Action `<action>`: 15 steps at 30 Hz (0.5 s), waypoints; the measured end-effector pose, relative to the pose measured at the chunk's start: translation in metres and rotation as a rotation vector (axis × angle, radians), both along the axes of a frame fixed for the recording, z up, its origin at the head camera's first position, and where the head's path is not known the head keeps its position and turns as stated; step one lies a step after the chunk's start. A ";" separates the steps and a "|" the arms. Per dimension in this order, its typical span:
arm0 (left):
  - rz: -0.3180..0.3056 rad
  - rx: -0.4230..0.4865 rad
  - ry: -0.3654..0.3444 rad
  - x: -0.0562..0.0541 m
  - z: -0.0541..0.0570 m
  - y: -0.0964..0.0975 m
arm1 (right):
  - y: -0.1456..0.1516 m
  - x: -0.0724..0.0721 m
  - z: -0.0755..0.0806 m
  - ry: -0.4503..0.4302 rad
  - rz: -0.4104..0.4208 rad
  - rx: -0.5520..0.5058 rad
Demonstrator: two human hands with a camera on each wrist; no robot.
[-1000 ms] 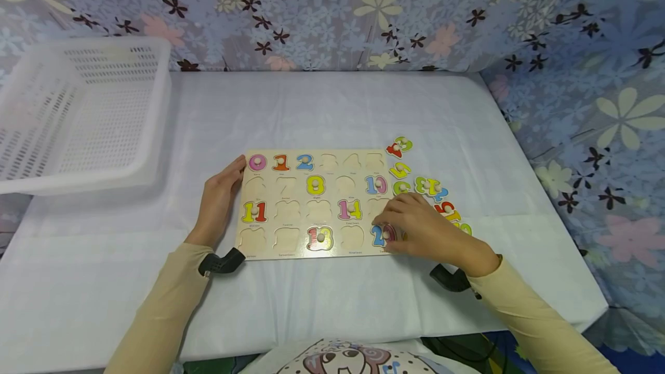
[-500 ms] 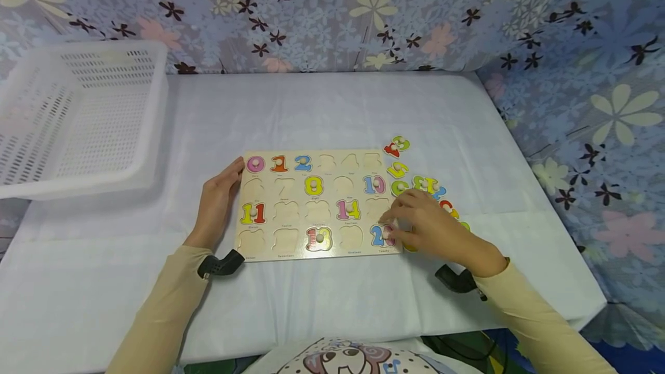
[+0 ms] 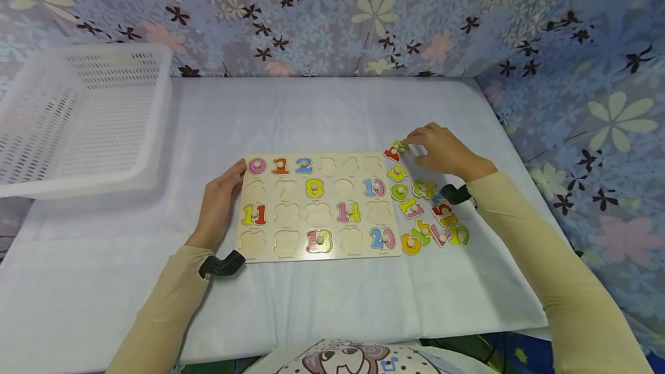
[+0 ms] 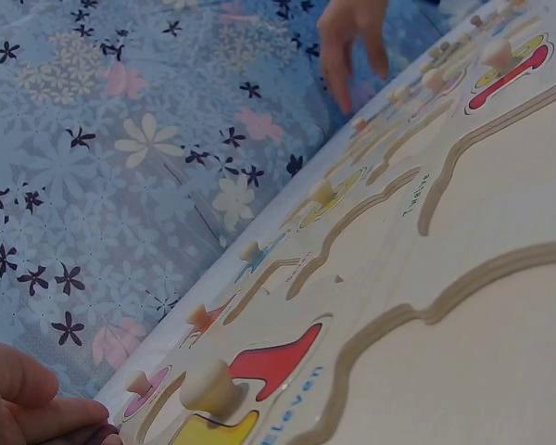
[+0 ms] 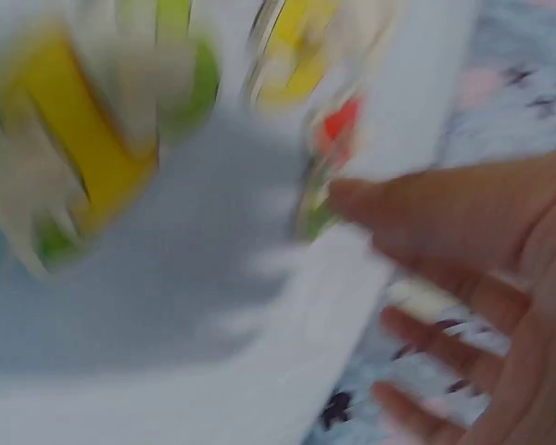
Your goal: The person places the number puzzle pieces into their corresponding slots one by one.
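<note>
A wooden number puzzle board [image 3: 335, 224] lies flat on the table, with pegged numbers such as 0, 8, 14 and 20 in its recesses. My left hand [image 3: 219, 201] rests along the board's left edge, fingertips at the upper left corner by the pink zero [image 4: 148, 394]. Past the board's upper right corner, my right hand [image 3: 441, 152] reaches over a green number piece [image 3: 402, 146] that overlaps a red number piece [image 3: 392, 154]. Its fingers are spread and hold nothing; one fingertip [image 5: 347, 197] overlaps the green piece in the blurred right wrist view.
Loose number pieces lie right of the board, among them a yellow 5 [image 3: 397, 174], an orange curved piece [image 3: 411, 244] and a red 15 [image 3: 444, 214]. A white plastic basket [image 3: 150, 172] stands at the back left. Flowered cloth [image 3: 322, 22] hangs behind the table.
My right hand has left the number 20 at the board's lower right and moved up to the red and green pieces. The left hand stays at the board's edge.
</note>
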State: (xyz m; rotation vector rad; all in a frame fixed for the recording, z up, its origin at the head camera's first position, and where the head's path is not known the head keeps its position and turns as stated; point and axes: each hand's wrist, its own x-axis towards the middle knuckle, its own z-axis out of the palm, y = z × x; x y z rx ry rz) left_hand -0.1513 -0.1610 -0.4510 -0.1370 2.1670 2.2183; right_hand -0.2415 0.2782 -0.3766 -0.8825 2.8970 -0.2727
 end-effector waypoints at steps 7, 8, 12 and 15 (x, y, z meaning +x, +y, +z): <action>-0.006 -0.070 -0.012 0.001 -0.004 0.001 | -0.006 -0.033 -0.018 -0.020 0.095 0.080; -0.006 -0.075 -0.010 0.001 -0.003 0.001 | -0.007 -0.034 -0.019 -0.011 0.105 0.080; -0.003 -0.088 -0.001 0.001 -0.002 -0.001 | -0.009 -0.038 -0.021 0.022 0.107 0.074; -0.002 -0.095 0.002 0.001 0.000 -0.003 | -0.013 -0.041 -0.019 0.054 0.103 0.091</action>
